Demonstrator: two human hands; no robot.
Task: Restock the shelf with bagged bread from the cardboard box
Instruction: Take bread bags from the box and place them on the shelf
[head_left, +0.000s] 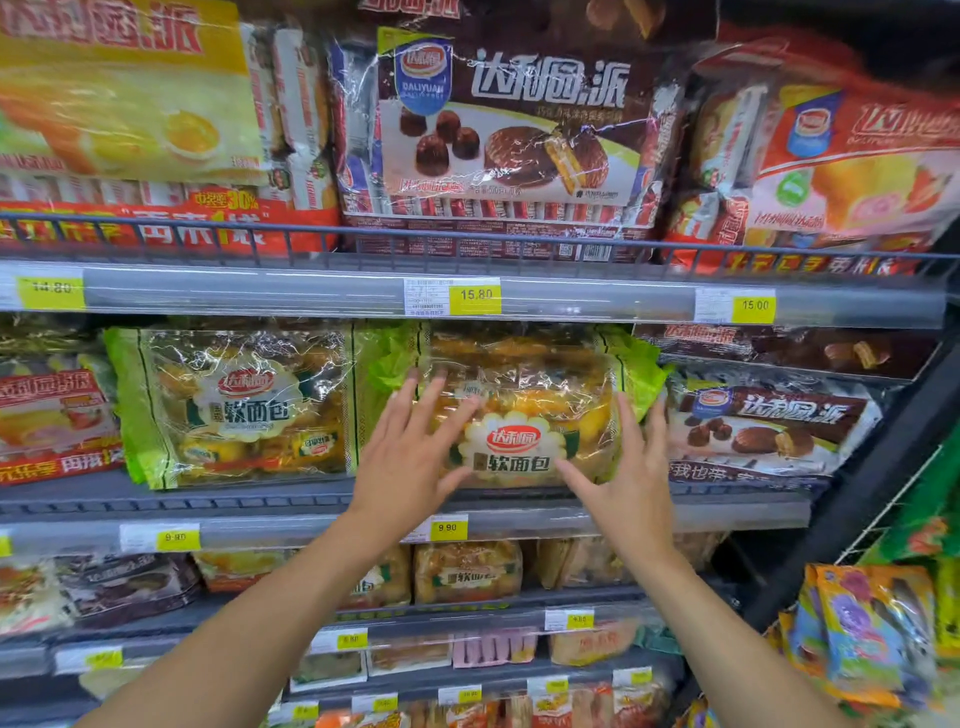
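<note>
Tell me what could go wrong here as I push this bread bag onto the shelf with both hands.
1. The bread bag stands near the front edge of the shelf; with your left hand and right hand open and flat on it, not gripping, it could tip forward.
2. Pressing hard could squash the soft bread.
3. It is wedged between the neighbouring bread bag and the chocolate pie pack, so it could nudge either one.

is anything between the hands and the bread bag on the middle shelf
Nothing visible. The left hand and right hand are spread open right at the front of the bread bag, which already sits on the shelf beside a matching bag. Whether the palms touch it is unclear.
</note>
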